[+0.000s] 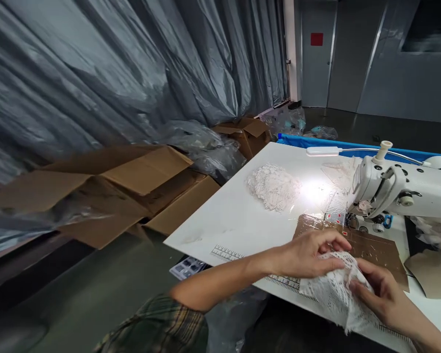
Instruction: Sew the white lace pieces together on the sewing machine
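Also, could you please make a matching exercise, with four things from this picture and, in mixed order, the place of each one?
Things:
1. Red sheet
2. Lace piece
3. Lace pile
4. Sewing machine

Places:
a. at the right of the picture, beside the brown cardboard
b. between left hand and right hand
c. on the grey door
d. on the white table, away from both hands

Right pairs: 1-c, 2-b, 3-d, 4-a
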`<state>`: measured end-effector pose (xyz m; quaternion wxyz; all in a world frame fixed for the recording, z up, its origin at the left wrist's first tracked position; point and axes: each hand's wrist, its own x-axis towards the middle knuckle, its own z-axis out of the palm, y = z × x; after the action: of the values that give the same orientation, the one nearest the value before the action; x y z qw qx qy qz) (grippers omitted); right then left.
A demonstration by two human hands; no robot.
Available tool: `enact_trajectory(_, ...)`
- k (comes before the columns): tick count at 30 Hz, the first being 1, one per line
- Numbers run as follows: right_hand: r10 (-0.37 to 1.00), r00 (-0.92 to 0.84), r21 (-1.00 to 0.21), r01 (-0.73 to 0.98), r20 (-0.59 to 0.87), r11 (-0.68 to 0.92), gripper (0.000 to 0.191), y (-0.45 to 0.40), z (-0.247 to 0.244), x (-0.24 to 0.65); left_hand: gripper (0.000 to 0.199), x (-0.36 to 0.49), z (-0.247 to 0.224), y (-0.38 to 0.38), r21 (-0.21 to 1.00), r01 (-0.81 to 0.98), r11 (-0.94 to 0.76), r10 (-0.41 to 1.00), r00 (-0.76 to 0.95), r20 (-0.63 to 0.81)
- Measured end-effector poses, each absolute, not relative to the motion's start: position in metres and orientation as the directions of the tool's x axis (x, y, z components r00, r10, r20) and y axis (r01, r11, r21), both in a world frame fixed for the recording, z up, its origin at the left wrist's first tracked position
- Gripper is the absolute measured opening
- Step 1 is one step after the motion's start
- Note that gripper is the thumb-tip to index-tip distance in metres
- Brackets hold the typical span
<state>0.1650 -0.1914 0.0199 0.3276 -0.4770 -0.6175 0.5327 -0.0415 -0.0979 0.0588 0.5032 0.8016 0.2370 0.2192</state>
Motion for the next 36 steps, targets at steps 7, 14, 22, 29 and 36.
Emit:
enact_trajectory(7, 0.979, -0.200, -0.758, 0.630, 0.048, 0.166, 0.044, -0.139, 0.023, 0.175, 0.038, -0.064, 0.047, -0.037, 0.722, 0.444, -0.531, 0.592, 0.804, -0.058)
enact_trajectory(14, 0.994, -0.008, -0.653, 0.754, 0.109, 0.078, 0.039, -0.128, 0.017, 0.187, 0.027, -0.053, 0.054, -0.017, 0.436, 0.381, -0.815, 0.463, 0.881, 0.095)
enact_trajectory(22, 0.992, 0.099, -0.719, 0.695, 0.084, -0.009, 0.031, -0.130, 0.014, 0.188, 0.011, -0.012, 0.025, -0.007, 0.570, 0.162, -0.805, 0.264, 0.959, 0.101)
enact_trajectory(29, 0.983, -0.011, -0.705, 0.696, 0.184, 0.140, 0.034, -0.138, 0.013, 0.179, 0.020, -0.013, 0.015, -0.009, 0.388, 0.085, -0.918, 0.197, 0.945, 0.260)
enact_trajectory(36, 0.973, -0.127, -0.800, 0.553, 0.195, 0.232, 0.026, -0.140, 0.019, 0.165, 0.021, -0.026, 0.037, -0.021, 0.547, 0.173, -0.819, 0.307, 0.938, 0.163)
